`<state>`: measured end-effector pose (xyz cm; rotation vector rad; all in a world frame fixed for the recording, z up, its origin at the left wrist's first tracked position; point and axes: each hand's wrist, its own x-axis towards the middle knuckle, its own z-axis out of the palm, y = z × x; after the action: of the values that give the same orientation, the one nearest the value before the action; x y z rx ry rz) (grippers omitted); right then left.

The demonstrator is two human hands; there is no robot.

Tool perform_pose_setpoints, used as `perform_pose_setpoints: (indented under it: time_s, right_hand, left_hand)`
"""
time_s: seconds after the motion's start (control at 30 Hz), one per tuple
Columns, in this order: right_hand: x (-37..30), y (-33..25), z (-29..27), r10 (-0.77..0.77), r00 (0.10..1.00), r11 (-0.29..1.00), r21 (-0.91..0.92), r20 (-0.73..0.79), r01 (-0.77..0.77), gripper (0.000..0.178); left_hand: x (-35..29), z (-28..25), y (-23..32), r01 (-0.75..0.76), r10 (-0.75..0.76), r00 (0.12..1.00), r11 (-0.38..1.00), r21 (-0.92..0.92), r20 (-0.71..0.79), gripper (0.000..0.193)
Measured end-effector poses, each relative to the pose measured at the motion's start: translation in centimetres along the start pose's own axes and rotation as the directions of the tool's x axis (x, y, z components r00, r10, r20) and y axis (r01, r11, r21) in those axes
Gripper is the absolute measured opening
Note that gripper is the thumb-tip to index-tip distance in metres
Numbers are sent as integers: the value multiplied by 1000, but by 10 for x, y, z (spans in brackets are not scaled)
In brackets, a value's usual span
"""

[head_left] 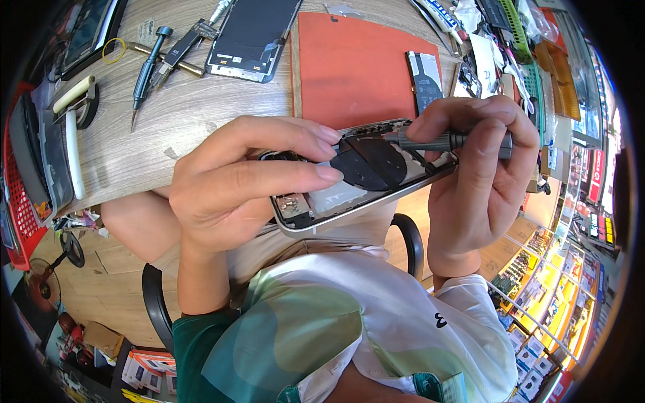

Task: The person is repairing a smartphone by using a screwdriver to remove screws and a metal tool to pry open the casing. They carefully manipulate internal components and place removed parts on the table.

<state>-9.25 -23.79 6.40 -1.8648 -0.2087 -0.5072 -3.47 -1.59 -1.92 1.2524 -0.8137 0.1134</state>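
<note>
An opened phone body [322, 201] is tilted above my lap at the table's near edge, its inside facing up with a round black coil pad [369, 164] in the middle. My left hand [235, 174] grips its left end, fingertips lying over the inside. In my right hand [480, 161] is a dark screwdriver [440, 141], pinched between thumb and fingers and lying almost level. Its tip points left into the phone's far right part; whether it touches a screw is too small to tell.
An orange-red mat [356, 67] covers the table's middle, with a phone battery [424, 80] on its right edge. Left of it lie a removed phone screen [252, 40] and another screwdriver [149, 74]. Clutter and a glue tube [440, 17] fill the far right. A red basket [23, 221] stands left.
</note>
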Motion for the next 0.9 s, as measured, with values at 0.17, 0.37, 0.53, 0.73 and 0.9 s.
perform_pose_setpoints:
  time_s: [0.17, 0.37, 0.53, 0.73, 0.9]
  right_hand:
    - [1, -2, -1, -7, 999, 1000, -23, 43, 8, 24]
    - [0, -4, -2, 4, 999, 999, -39, 50, -2, 23]
    - [1, -4, -2, 3, 998, 999, -44, 68, 0, 24]
    - [1, -5, -1, 16, 998, 999, -46, 62, -14, 24]
    - [-1, -4, 0, 3, 998, 998, -59, 60, 1, 24]
  left_hand:
    - [0, -1, -1, -9, 9, 1000, 1000, 2, 7, 20]
    - [0, -1, -1, -4, 4, 1000, 1000, -9, 1, 17]
    - [1, -2, -2, -18, 18, 1000, 1000, -1, 8, 16]
    - [0, -2, -1, 0, 0, 1000, 1000, 5, 0, 17]
    - [1, 0, 1, 4, -4, 1000, 1000, -2, -8, 18]
